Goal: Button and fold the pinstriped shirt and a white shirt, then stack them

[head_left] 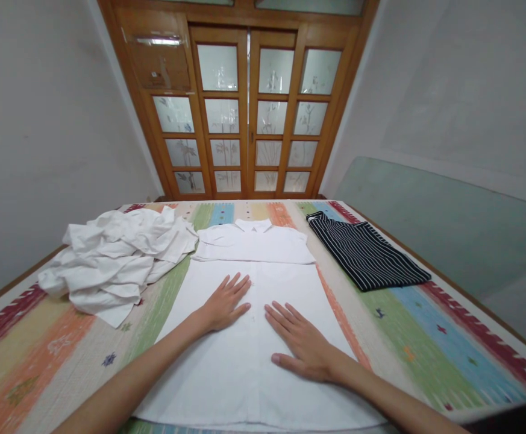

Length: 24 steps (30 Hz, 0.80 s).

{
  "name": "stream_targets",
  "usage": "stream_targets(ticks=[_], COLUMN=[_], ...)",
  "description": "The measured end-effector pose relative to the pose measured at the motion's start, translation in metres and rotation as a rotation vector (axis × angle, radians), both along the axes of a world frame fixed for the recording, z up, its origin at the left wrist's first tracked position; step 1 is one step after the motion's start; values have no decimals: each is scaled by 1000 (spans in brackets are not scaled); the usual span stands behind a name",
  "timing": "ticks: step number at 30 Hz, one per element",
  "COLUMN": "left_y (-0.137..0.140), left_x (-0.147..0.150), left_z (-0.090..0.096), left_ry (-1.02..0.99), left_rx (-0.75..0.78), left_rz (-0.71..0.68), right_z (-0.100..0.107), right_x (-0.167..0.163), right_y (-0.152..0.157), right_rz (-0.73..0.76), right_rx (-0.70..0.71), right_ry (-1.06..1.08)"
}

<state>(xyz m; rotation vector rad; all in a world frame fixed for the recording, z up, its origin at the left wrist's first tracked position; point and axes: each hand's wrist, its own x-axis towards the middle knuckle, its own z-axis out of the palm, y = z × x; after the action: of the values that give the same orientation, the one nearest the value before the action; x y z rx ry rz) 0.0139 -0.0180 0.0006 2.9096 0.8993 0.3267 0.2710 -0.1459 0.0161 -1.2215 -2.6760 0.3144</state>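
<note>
A white collared shirt (244,361) is spread front up, its collar pointing away from me and its hem near me. Its short sleeves, or a folded band of cloth, lie across the upper part. My left hand (227,301) rests flat on the shirt's left front, fingers stretched beside the button strip. Lower down, on the other side of the strip, my right hand (303,343) also lies flat, with its fingers apart and the thumb out. Neither hand grips any cloth.
A crumpled heap of white cloth (122,259) lies at the left. Folded black-and-white striped cloth (364,250) sits at the right. Everything rests on a colourful striped cover (154,319). Beyond are wooden glass-paned doors (249,108); a pale green panel (452,217) stands along the right.
</note>
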Motion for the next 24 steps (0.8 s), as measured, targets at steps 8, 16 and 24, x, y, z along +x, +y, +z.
stream_targets(ticks=[8,16,24], left_y=[-4,14,32], left_x=[-16,-74,-101], left_z=[-4,-14,11], left_ry=[-4,-33,-732], left_rx=[22,-72,-432], left_rz=[8,407,952], right_z=[-18,-41,-25], right_x=[45,73,100], right_y=[9,18,36], right_rz=[-177,-487,-801], right_rx=[117,125,-79], right_ry=[-57,53,785])
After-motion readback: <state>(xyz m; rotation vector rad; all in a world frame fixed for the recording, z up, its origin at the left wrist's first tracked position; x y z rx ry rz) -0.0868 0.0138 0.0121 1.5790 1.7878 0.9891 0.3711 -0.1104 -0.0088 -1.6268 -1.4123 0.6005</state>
